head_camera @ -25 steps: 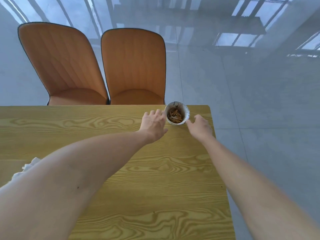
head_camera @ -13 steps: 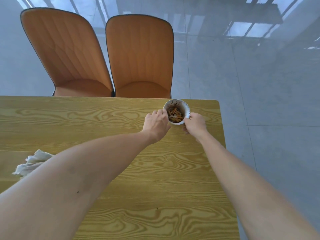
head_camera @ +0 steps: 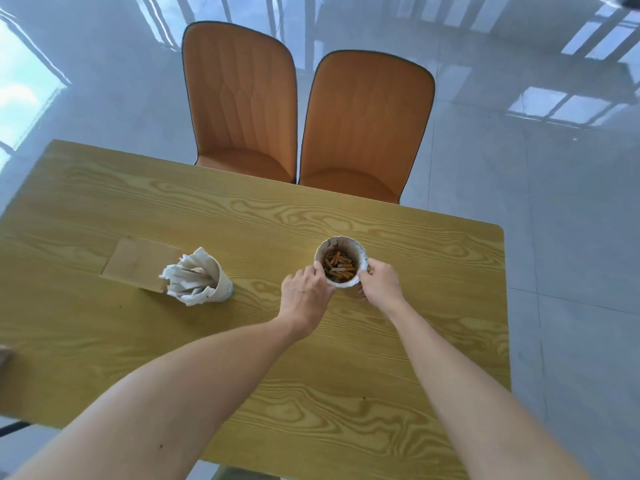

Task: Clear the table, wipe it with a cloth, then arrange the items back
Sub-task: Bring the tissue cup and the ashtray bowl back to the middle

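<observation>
The cup [head_camera: 341, 262] of cigarette butts stands on the table [head_camera: 398, 393], right of centre, left hand [head_camera: 304, 296] and right hand [head_camera: 379, 284] curled around it. A second cup [head_camera: 207, 282] of wrappers stands beside a cardboard piece [head_camera: 138, 261]. Arranging back appears underway; whether wiping is done cannot be told.

We have closed both hands around the cup of cigarette butts [head_camera: 341, 259], left hand [head_camera: 304, 296] and right hand [head_camera: 379, 284] now gripping opposite sides, and drawn it back from the table's far corner.

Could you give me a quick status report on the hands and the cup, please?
Both hands, left and right, grip the cup of cigarette butts. Cup upright on table. Nothing in the way.
</observation>
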